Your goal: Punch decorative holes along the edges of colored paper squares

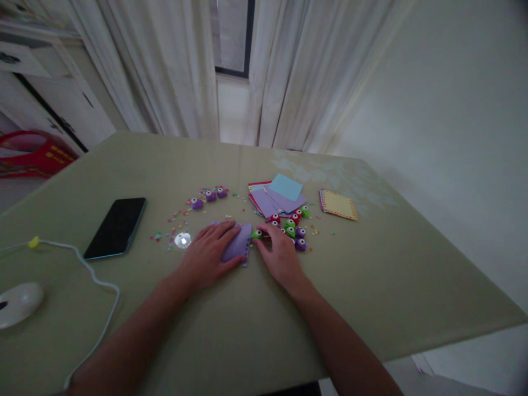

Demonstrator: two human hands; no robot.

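My left hand (212,250) lies flat with its fingers stretched over a purple card (237,245), pressing it to the table. Punched holes run along the card's right edge. At the top of that edge, my right hand (280,253) pinches a small green paper punch (256,235) with an eye-like knob between thumb and fingers. I cannot tell whether the card's edge sits inside the punch. Just beyond my right hand is a cluster of red, green and purple punches (291,232), partly hidden by it.
Loose purple, blue and red cards (286,187) lie behind the punches. A stack of hole-edged cards (338,204) sits farther right. Three purple punches (209,196) stand amid confetti (177,220). A clear round disc (182,240), tablet (117,226), white cable (97,280) and mouse (20,304) are leftward.
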